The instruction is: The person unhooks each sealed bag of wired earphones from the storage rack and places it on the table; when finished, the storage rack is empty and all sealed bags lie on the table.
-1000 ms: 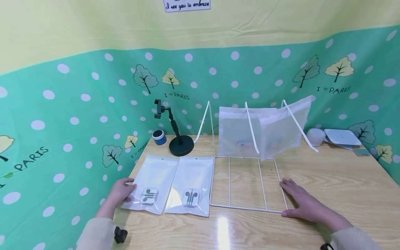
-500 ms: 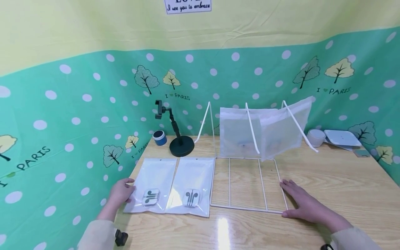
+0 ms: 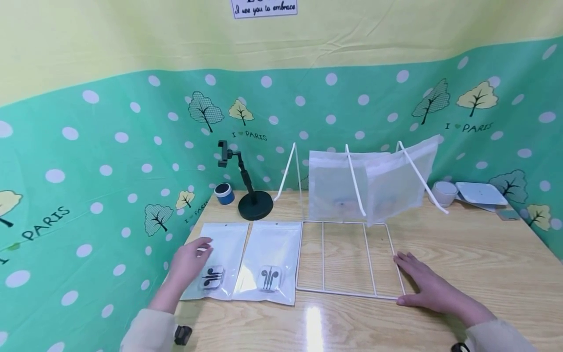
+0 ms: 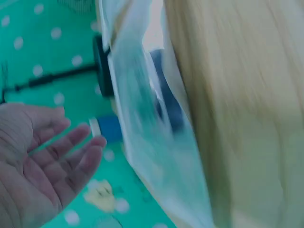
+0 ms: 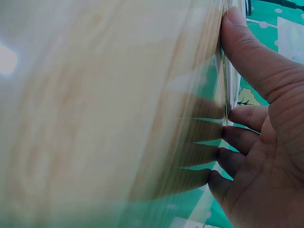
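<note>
My left hand [image 3: 189, 261] is held above the left side of a white zip bag [image 3: 226, 244], fingers loosely bent, nothing in them. On that bag's lower part shows a square case with earphones [image 3: 213, 277]. A second zip bag [image 3: 274, 244] lies right beside it, with a similar earphone case [image 3: 269, 278]. A white wire rack [image 3: 347, 294] stands to the right of the bags. Two pale bags hang on its upper arms, a left one [image 3: 332, 186] and a right one [image 3: 398, 183]. My right hand [image 3: 426, 286] rests on the table, fingers spread, touching the rack's right front corner.
At the back left stand a black phone stand [image 3: 256, 205] and a blue jar [image 3: 224, 195]. Toward the back right are a white cup [image 3: 444, 194], a flat white device [image 3: 481, 193] and a small card [image 3: 508, 214]. A patterned curtain [image 3: 145, 122] closes off the rear and left.
The left bag shifted slightly right, against the other bag. My left hand then let go of its left edge and rose to the right over it. The right hand stayed put.
</note>
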### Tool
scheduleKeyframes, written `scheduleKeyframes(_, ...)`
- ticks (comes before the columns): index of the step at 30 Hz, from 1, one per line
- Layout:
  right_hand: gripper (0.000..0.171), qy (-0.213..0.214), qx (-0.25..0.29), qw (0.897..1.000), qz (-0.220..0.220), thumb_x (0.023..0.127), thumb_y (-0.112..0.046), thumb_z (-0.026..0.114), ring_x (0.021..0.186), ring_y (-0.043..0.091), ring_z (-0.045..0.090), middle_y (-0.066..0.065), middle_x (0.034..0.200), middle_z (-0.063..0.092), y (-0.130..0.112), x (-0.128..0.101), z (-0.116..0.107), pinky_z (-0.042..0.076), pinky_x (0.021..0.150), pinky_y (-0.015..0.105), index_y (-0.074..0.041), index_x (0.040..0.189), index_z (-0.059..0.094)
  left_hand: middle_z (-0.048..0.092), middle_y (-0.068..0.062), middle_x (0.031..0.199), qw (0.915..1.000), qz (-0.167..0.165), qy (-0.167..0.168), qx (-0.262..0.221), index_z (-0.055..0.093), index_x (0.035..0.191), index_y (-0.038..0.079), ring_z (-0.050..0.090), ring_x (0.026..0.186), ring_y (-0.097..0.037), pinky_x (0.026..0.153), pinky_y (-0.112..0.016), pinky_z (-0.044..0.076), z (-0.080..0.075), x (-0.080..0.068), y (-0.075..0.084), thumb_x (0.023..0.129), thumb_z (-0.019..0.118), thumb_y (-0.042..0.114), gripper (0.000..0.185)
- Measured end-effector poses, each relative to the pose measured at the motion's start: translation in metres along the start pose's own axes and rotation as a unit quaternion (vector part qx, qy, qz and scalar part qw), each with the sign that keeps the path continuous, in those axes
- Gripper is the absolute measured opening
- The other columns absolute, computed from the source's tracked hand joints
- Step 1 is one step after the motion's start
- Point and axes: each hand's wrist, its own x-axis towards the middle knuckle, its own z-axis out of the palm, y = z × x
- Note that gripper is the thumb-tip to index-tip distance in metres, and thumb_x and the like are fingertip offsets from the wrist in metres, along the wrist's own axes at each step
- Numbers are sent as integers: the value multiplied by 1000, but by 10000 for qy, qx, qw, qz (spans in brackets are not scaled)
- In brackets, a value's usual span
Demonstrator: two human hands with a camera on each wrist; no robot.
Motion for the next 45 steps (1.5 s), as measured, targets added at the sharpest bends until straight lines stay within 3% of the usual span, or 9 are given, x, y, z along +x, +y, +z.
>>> scheduleKeyframes(5,104,-18,-16,10000,21,70,-55,78,136,57,20,31,152,27,0,0,0,21,103,72,3,146,38,64,-11,126,9962,618,-587,-169,62,130,11,61,112,-31,92,-49,51,20,0,45,94,66,21,38)
scheduleKeyframes(9,104,0,-14,10000,11,70,-55,79,136,57,20,31,152,26,1,1,-1,21,103,72,3,146,38,58,-5,135,9875,1126,-1058,-317,60,133,16,53,126,-27,103,-49,43,38,-2,76,91,70,25,44)
scheduleKeyframes(14,104,33,-28,10000,-2,70,-55,79,136,57,20,31,151,26,2,2,-3,21,104,72,4,145,38,54,-4,140,9688,1870,-1605,-247,55,138,16,48,131,-26,107,-48,40,61,-1,107,91,69,31,51)
scheduleKeyframes(19,104,14,-49,10000,47,70,-56,78,136,57,20,31,152,26,3,3,-3,21,104,71,4,146,38,45,-7,149,9486,2383,-2065,271,50,144,19,43,135,-26,108,-47,39,84,2,129,90,69,39,60)
scheduleKeyframes(25,105,43,-84,10000,31,69,-57,78,136,56,20,31,152,26,4,3,-3,21,104,71,4,146,37,34,-6,156,9236,2899,-2306,989,43,148,19,28,144,-23,114,-54,26,105,3,142,84,73,47,76)
scheduleKeyframes(31,105,56,-21,10000,7,70,-56,78,136,57,19,31,152,26,4,2,-2,21,104,72,4,146,38,31,-6,157,9100,3115,-2378,1355,42,148,15,24,146,-21,115,-56,21,113,2,147,80,75,51,84)
scheduleKeyframes(45,106,-26,-115,9999,38,69,-59,76,136,56,19,31,152,26,1,2,-2,20,104,71,3,146,37,30,-7,157,9059,3090,-2459,1527,39,149,8,24,146,-22,115,-54,22,121,-5,147,79,75,52,90)
